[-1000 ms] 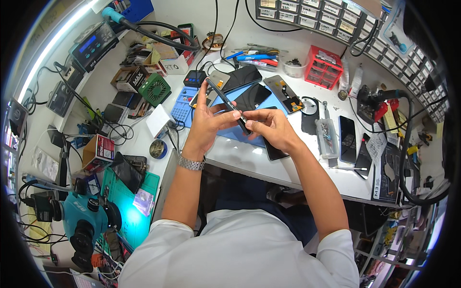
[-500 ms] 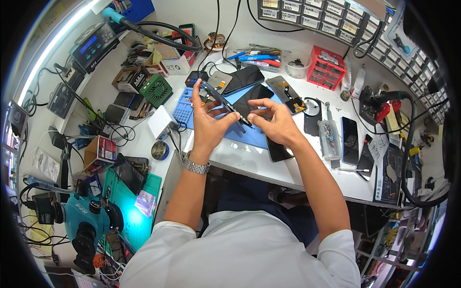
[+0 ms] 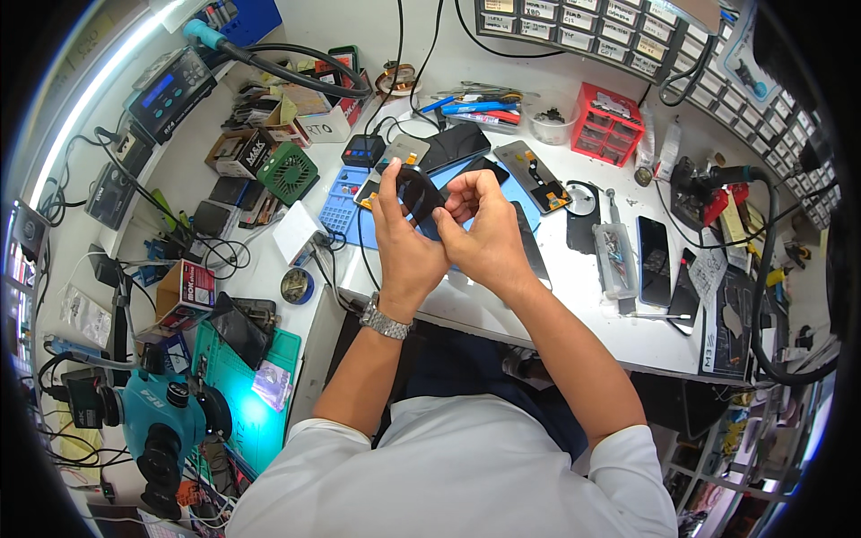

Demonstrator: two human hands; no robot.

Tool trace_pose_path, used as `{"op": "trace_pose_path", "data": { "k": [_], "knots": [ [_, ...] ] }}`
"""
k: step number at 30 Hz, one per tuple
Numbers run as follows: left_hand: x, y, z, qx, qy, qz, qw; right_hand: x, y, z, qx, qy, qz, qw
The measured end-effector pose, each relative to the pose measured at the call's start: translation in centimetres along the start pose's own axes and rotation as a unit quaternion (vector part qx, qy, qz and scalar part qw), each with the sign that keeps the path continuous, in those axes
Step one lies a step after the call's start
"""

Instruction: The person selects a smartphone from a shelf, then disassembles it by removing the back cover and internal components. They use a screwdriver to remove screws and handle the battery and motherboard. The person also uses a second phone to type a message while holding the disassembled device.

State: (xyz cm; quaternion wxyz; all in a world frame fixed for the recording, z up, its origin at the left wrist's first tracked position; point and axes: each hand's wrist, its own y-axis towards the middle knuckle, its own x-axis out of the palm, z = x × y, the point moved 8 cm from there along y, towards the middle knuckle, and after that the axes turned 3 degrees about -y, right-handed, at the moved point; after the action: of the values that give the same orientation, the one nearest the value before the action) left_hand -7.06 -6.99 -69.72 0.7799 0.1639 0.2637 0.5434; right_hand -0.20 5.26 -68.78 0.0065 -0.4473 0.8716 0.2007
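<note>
Above the blue mat, a dark smartphone (image 3: pixel 418 196) stands tilted, its dark face turned up. My left hand (image 3: pixel 405 251), with a metal watch at the wrist, grips it along the left and lower sides. My right hand (image 3: pixel 484 235) is closed at the phone's lower right edge, thumb against it and fingers curled; its palm side is hidden. Behind my hands lie another black phone (image 3: pixel 459 143) and a phone screen part with orange flex cables (image 3: pixel 529 172). Partly behind my right wrist, a dark phone (image 3: pixel 531 247) rests on the bench.
A clear tray of small parts (image 3: pixel 615 260) and a phone (image 3: pixel 654 260) lie to the right. Behind stands a red drawer box (image 3: pixel 609 125). At left are a green fan (image 3: pixel 289 172), a white box-shaped device (image 3: pixel 298 231), a round tin (image 3: pixel 297 283) and a teal microscope (image 3: pixel 161 408).
The phone has turned from nearly edge-on to show its dark face. My right hand has moved left and curled its fingers, closing in beside my left hand.
</note>
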Motion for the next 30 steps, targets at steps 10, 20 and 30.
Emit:
{"op": "trace_pose_path", "data": {
  "k": [10, 20, 30],
  "knots": [
    [0.6, 0.1, 0.8, 0.056, 0.09, 0.01, 0.994, -0.4, 0.1, 0.7, -0.005, -0.006, 0.017, 1.0],
    [0.7, 0.3, 0.5, 0.065, 0.049, 0.015, 0.997, -0.8, 0.6, 2.1, 0.014, 0.076, -0.01, 0.997],
    [0.5, 0.3, -0.1, 0.058, 0.006, -0.011, 0.998, -1.5, 2.1, 2.5, 0.084, 0.156, -0.083, 0.981]
  ]
}}
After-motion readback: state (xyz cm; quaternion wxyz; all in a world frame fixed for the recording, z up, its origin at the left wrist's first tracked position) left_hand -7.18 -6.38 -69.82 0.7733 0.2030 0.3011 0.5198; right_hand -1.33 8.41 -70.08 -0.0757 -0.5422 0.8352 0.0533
